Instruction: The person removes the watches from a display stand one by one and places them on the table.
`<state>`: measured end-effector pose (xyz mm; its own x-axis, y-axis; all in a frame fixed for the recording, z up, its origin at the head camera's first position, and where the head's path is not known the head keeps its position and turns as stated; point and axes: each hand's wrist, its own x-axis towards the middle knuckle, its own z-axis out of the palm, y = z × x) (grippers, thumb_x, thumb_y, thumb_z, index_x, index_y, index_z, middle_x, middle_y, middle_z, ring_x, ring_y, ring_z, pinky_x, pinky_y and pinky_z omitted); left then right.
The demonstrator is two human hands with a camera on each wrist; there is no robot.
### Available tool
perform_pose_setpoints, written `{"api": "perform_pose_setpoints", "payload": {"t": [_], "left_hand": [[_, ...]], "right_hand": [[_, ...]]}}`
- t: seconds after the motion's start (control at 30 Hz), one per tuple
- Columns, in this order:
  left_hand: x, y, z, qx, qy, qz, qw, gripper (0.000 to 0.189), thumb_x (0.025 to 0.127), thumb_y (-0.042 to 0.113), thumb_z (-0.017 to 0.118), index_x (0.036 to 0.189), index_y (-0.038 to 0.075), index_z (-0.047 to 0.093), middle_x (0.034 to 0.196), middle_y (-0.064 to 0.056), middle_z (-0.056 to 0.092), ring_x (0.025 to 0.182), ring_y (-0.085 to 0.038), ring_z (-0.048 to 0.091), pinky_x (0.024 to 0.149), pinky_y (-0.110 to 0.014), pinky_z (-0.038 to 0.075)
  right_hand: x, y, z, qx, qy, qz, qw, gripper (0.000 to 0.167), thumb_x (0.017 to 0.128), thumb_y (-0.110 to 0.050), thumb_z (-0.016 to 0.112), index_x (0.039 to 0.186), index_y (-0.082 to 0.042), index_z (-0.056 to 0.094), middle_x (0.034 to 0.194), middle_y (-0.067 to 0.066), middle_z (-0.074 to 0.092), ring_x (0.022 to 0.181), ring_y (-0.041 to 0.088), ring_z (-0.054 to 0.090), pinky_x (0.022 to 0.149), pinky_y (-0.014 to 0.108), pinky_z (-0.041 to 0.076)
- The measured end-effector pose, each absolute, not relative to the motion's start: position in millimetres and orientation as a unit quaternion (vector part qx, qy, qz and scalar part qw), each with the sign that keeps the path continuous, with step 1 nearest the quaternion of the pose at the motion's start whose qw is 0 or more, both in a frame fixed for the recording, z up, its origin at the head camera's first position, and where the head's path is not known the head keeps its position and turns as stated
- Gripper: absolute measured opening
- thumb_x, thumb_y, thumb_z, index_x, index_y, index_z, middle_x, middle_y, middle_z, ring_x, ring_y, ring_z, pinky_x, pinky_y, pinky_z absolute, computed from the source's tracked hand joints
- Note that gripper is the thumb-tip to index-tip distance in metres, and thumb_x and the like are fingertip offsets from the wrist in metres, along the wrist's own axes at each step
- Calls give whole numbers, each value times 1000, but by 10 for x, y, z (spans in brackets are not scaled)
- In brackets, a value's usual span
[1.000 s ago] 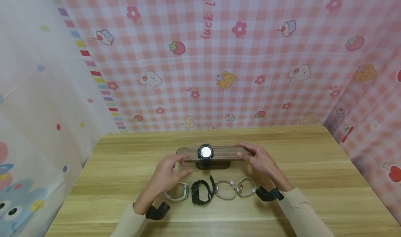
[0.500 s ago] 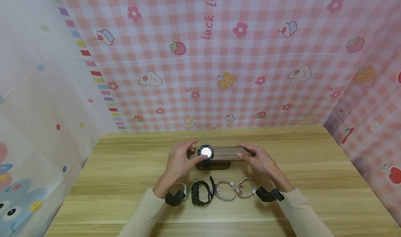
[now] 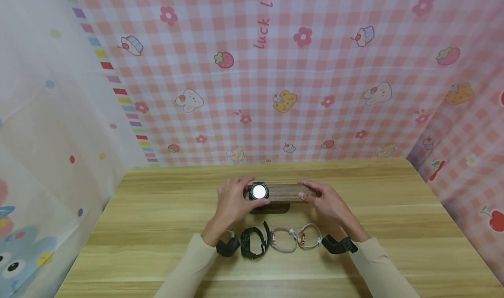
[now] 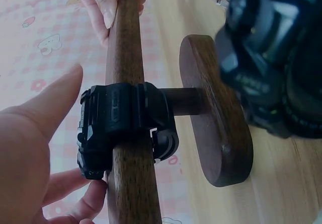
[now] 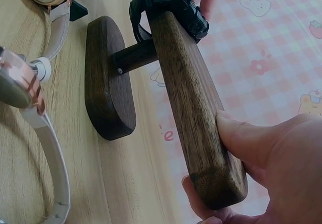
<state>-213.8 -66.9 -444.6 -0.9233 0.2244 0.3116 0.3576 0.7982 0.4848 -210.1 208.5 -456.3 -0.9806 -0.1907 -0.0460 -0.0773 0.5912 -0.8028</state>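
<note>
A dark wooden T-shaped watch stand (image 3: 284, 193) stands toward the table's back, its bar carried on a short post over an oval base (image 4: 216, 113). A chunky black digital wristwatch (image 4: 121, 110) is strapped round the bar, left of its middle, its face glowing white in the head view. My left hand (image 3: 233, 202) is around this watch, thumb along its near edge and curled fingers at the far side, touching its corner in the left wrist view. My right hand (image 3: 326, 199) grips the bar's right end (image 5: 216, 183), thumb on one face and fingers behind.
In front of the stand lie a black wristwatch (image 3: 253, 242) and two pale-strapped watches (image 3: 284, 239) (image 3: 309, 236) in a row; another light watch is mostly hidden by my left wrist. Patterned cloth (image 3: 283, 70) hangs close behind the table (image 3: 157, 228).
My left hand has come from the bar's left end, rightward and up, to the black watch on the stand. My right hand keeps its grip on the bar.
</note>
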Motion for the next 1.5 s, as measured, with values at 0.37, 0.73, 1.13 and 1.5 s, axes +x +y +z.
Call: {"api": "perform_pose_setpoints", "payload": {"t": [0.37,0.73,1.13,1.5], "left_hand": [[-2105,-650,-4455,-150,-947,-260,112,78,64,53,88,130,17,66,102,-6,60,93,-23,48,78,-39,31],[-2097,-674,-4473,-157,-940,-274,129,71,62,47,90,124,17,70,99,-4,62,93,-23,50,76,-36,29],[-2131,-782,-4448,-154,-938,-287,123,69,62,45,91,124,23,70,104,-5,70,95,-24,56,77,-37,33],[-2141,-887,-4438,-137,-937,-303,107,69,64,45,90,125,23,69,115,-3,71,106,-26,58,85,-42,37]], "right_hand": [[-2090,2080,-4563,-70,888,-450,62,47,97,-25,65,142,-16,55,102,10,64,71,19,46,62,33,42],[-2096,2081,-4566,-81,887,-452,55,47,96,-24,66,140,-12,57,87,7,58,69,17,43,59,29,39],[-2086,2081,-4544,-80,886,-453,61,47,97,-25,65,141,-12,56,88,6,60,70,17,44,60,29,40],[-2105,2082,-4546,-89,883,-458,56,47,97,-25,65,141,-10,56,96,8,63,70,17,43,60,29,39]]}}
